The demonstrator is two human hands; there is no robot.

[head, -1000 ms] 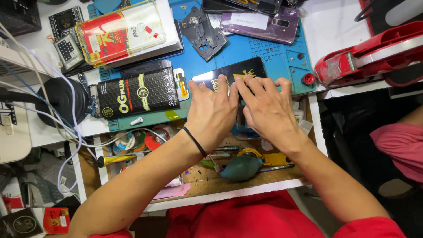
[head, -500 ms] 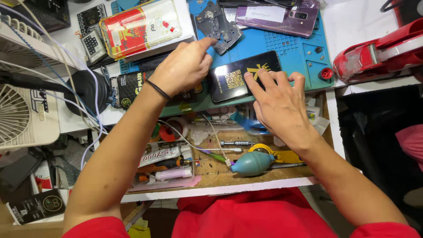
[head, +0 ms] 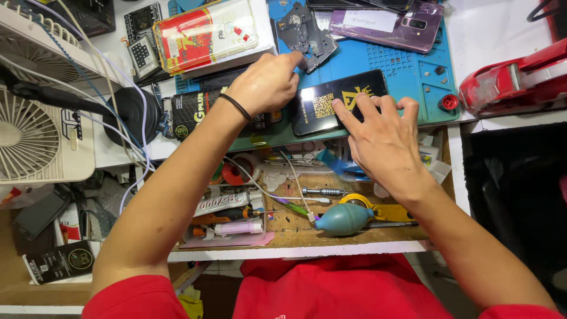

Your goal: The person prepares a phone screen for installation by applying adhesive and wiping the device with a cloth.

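Observation:
A black phone [head: 331, 100] with a shiny film on its face lies flat on the blue work mat [head: 407, 71]. My right hand [head: 381, 139] rests on its lower right corner, fingers spread and pressing down. My left hand [head: 266, 82], with a black band on the wrist, reaches past the phone's left end; its fingertips touch a dark grey phone frame part [head: 307, 35] on the mat. I cannot tell whether those fingers grip the part.
A purple phone [head: 387, 23] lies at the mat's far edge. A red and clear phone case package [head: 207, 32] and a black box [head: 195, 109] sit left. A white fan [head: 35, 124] stands far left. The open drawer holds a teal air blower [head: 342, 218], glue tubes and screwdrivers. A red machine [head: 514, 80] is right.
My left hand left the phone and moved up and left to the grey frame part. The right hand stayed pressing on the phone. The view shifted right and down.

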